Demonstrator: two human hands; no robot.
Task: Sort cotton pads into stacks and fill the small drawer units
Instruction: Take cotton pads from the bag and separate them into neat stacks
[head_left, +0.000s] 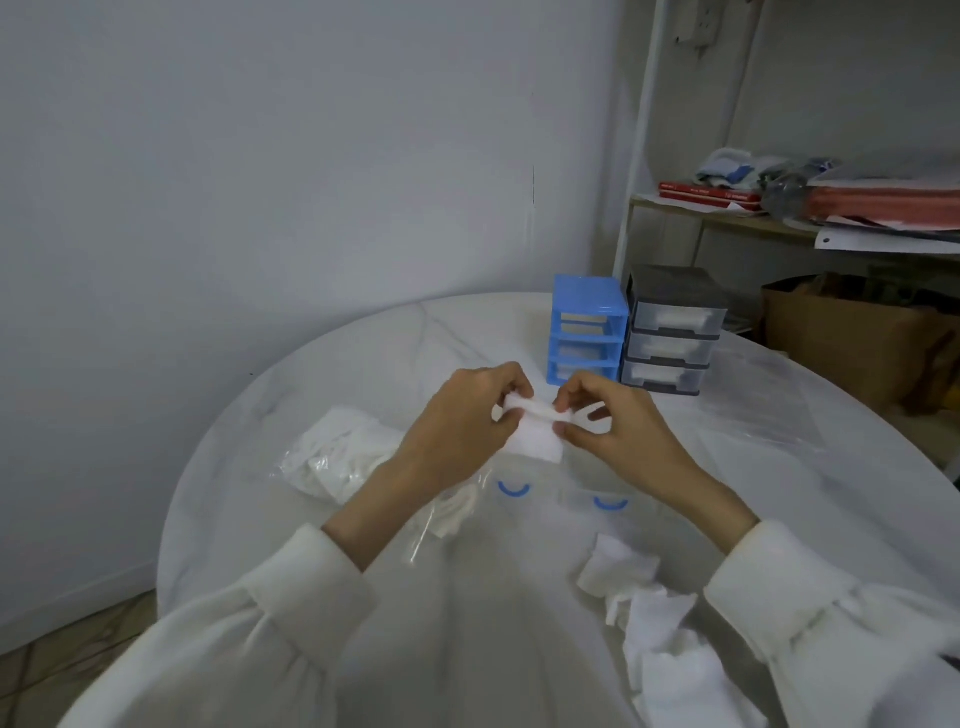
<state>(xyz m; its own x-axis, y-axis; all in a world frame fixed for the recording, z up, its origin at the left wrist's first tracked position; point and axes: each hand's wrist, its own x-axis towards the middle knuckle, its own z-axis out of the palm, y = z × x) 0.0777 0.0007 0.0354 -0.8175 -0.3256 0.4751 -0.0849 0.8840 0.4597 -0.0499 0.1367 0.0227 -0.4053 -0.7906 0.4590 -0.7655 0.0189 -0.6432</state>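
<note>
White sleeves (291, 618) of the person fill the bottom of the view, and between them loose white cotton pads (644, 608) lie scattered on the round white marble-look table (374, 332). I take the blue plastic three-drawer unit (587, 328) at the far side of the table as the landmark.

In front of this blue unit, above the table, both hands hold a small stack of white square cotton pads (535, 431). The left hand (457, 421) pinches its left edge with curled fingers, and the right hand (613, 421) pinches the right edge, so both grips are closed on the stack. I judge that the step is squaring the pads into one neat stack. The next move probably needs an open drawer, and the stack must stay pressed flat, because the pads are soft and slide easily.

Just right of the blue unit, touching it, stands a grey unit with clear drawers (672, 332); white pads show inside them. Left of the blue unit and nearer the camera lies a crumpled clear plastic bag with more pads (337, 457).

Behind the units is a plain white wall, and to the right a shelf (727, 218) with red books and papers.
</note>
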